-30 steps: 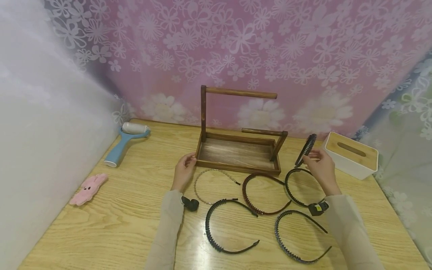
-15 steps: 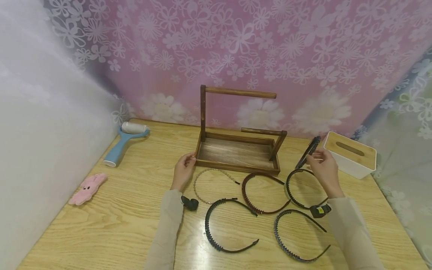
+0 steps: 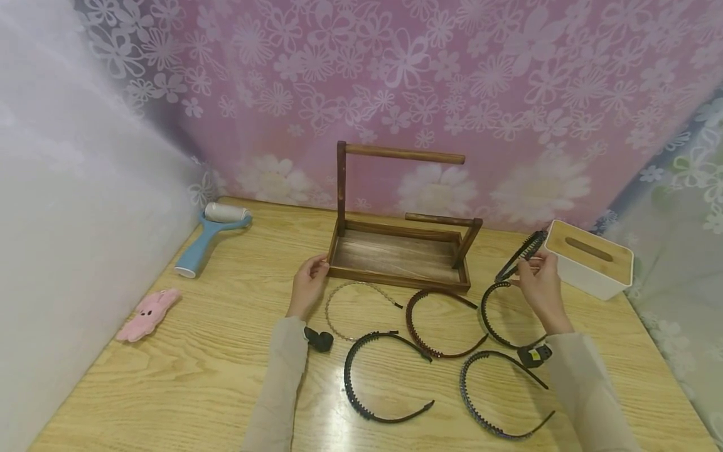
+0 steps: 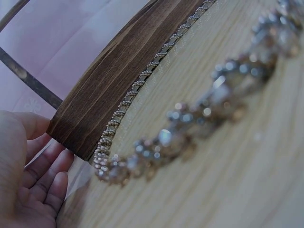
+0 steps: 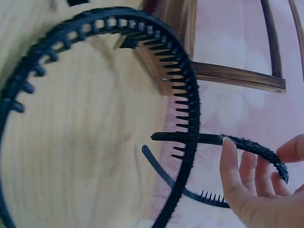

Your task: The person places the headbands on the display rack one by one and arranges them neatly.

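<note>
Pale wood bench (image 3: 226, 339) before a floral backdrop (image 3: 407, 69). Right hand (image 3: 543, 292): narrow pinch on the held headband (image 3: 533, 243), black and toothed, between wooden rack (image 3: 395, 280) and tissue box (image 3: 582, 273). Left hand (image 3: 307, 285): thumb and fingers gripping the rack's near left corner. Watch for possible snagging of teeth on the lower headband (image 5: 194, 114), from low clearance; rack sliding, from a loosened left grip. Compare views: both tips of the held headband distinct from the right wrist, nearly edge-on from the head; bead coils of the beaded headband (image 4: 207, 112) plain only from the left wrist.
</note>
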Available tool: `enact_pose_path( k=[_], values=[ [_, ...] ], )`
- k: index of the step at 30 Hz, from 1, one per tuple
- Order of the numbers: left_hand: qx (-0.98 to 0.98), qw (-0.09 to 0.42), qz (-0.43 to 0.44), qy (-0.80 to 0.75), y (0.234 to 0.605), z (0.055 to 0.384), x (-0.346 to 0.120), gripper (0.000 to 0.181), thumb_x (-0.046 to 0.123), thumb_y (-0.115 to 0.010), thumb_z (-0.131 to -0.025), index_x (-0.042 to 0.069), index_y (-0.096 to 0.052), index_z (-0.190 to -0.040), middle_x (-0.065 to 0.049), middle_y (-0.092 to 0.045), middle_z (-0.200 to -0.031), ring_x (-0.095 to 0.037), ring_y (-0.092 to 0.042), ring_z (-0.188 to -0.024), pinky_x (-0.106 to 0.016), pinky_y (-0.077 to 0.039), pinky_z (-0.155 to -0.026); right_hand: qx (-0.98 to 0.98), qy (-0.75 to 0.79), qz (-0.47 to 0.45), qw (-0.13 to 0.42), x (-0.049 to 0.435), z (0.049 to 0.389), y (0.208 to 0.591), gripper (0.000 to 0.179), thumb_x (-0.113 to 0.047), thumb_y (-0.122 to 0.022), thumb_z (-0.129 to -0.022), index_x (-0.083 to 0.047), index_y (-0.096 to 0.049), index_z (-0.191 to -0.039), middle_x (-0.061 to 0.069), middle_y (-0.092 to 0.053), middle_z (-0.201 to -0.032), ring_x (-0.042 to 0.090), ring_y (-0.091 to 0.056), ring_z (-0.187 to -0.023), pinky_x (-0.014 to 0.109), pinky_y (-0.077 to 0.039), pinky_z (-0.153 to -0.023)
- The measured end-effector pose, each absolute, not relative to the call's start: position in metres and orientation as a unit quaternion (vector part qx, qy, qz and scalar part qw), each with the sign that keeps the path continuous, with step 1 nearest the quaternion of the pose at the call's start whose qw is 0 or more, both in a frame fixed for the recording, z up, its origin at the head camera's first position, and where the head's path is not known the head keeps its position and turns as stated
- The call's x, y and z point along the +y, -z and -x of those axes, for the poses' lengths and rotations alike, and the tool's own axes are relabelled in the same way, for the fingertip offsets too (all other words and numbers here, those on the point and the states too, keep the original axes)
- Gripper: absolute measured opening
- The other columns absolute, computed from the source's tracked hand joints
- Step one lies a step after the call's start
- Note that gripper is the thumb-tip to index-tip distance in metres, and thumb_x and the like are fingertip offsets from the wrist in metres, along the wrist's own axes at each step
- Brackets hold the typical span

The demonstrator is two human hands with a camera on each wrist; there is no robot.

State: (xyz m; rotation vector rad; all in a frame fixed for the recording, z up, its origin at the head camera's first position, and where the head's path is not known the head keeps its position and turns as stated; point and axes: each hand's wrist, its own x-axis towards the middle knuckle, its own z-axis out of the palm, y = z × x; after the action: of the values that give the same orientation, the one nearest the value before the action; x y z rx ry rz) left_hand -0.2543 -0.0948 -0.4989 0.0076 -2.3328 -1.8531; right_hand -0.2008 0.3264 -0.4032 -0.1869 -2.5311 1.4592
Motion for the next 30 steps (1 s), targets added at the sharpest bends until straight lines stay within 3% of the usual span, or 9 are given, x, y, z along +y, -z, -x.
enact_pose_path(
  k=[5, 11, 17, 24, 30],
  values=[
    [-0.78, 0.082, -0.003, 0.62, 0.498, 0.254, -0.095, 0.032, 0.015, -0.056, -0.1, 0.003, -0.061, -0.129, -0.019, -0.063, -0.118, -0.031, -0.058, -0.11, -0.041, -0.048, -0.099, -0.848, -0.518, 0.047, 0.098, 0.328, 0.203, 0.411, 0.044, -0.023, -0.027, -0.105, 0.004, -0.009, -0.135, 0.009, -0.034, -0.112, 0.011, -0.049, -0.085, 0.019, -0.059, -0.073],
    [-0.78, 0.083, 0.001, 0.62, 0.498, 0.253, -0.095, 0.032, 0.016, -0.055, -0.1, 0.002, -0.06, -0.129, -0.02, -0.063, -0.118, -0.031, -0.058, -0.109, -0.042, -0.047, -0.099, -0.854, -0.513, 0.046, 0.081, 0.328, 0.207, 0.416, 0.037, -0.02, -0.023, -0.105, 0.002, -0.006, -0.129, 0.009, -0.03, -0.111, 0.009, -0.046, -0.081, 0.016, -0.058, -0.073],
    [-0.783, 0.082, 0.006, 0.616, 0.499, 0.253, -0.096, 0.033, 0.017, -0.055, -0.1, 0.004, -0.06, -0.13, -0.018, -0.062, -0.117, -0.03, -0.058, -0.108, -0.042, -0.048, -0.098, -0.865, -0.49, 0.038, 0.105, 0.325, 0.207, 0.419, 0.035, -0.016, -0.022, -0.104, 0.006, -0.009, -0.128, 0.01, -0.033, -0.109, -0.002, -0.049, -0.076, 0.011, -0.055, -0.071],
    [-0.783, 0.081, 0.004, 0.616, 0.499, 0.253, -0.096, 0.033, 0.017, -0.055, -0.1, 0.004, -0.059, -0.13, -0.018, -0.062, -0.118, -0.03, -0.058, -0.11, -0.042, -0.047, -0.099, -0.852, -0.51, 0.038, 0.109, 0.322, 0.206, 0.422, 0.025, -0.02, -0.021, -0.104, -0.004, -0.011, -0.12, 0.005, -0.03, -0.106, 0.009, -0.048, -0.076, 0.014, -0.058, -0.073],
    [-0.78, 0.08, 0.002, 0.62, 0.499, 0.254, -0.096, 0.033, 0.016, -0.055, -0.101, 0.004, -0.059, -0.13, -0.019, -0.062, -0.119, -0.031, -0.058, -0.111, -0.043, -0.047, -0.101, -0.852, -0.508, 0.045, 0.115, 0.322, 0.21, 0.425, 0.023, -0.02, -0.019, -0.104, -0.005, -0.01, -0.118, 0.005, -0.032, -0.102, 0.009, -0.046, -0.073, 0.014, -0.057, -0.072]
  ],
)
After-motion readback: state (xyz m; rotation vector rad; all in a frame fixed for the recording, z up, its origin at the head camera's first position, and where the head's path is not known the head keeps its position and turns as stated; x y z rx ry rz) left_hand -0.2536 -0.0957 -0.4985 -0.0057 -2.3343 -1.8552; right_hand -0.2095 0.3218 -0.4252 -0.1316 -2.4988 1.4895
